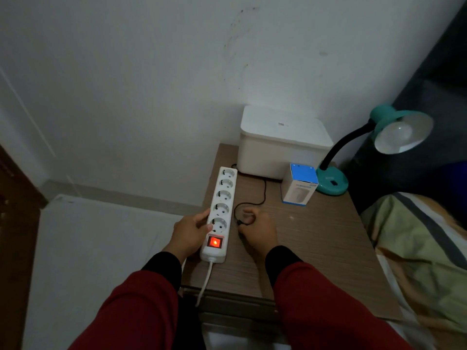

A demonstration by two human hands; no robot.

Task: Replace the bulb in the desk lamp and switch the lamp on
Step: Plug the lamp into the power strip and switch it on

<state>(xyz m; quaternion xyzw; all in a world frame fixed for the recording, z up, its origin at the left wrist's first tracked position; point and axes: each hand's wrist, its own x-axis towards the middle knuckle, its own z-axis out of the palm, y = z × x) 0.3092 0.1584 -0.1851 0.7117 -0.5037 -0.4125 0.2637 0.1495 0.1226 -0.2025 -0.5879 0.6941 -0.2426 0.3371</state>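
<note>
A teal desk lamp (333, 181) stands at the table's back right, its black gooseneck curving up to a shade that holds a white bulb (398, 133), unlit. The lamp's black cord (264, 192) runs across the wooden table (316, 238) to my right hand (257, 229), which is closed around the plug end. A white power strip (222, 198) with several empty sockets lies along the table's left edge, its red switch (215, 242) glowing. My left hand (190, 232) grips the strip's left side, thumb by the nearest socket.
A white lidded box (283, 142) sits against the wall at the back. A blue and white bulb carton (300, 184) stands beside the lamp base. A bed with a green blanket (417, 248) borders the table on the right. The strip's white cable (206, 281) hangs off the front edge.
</note>
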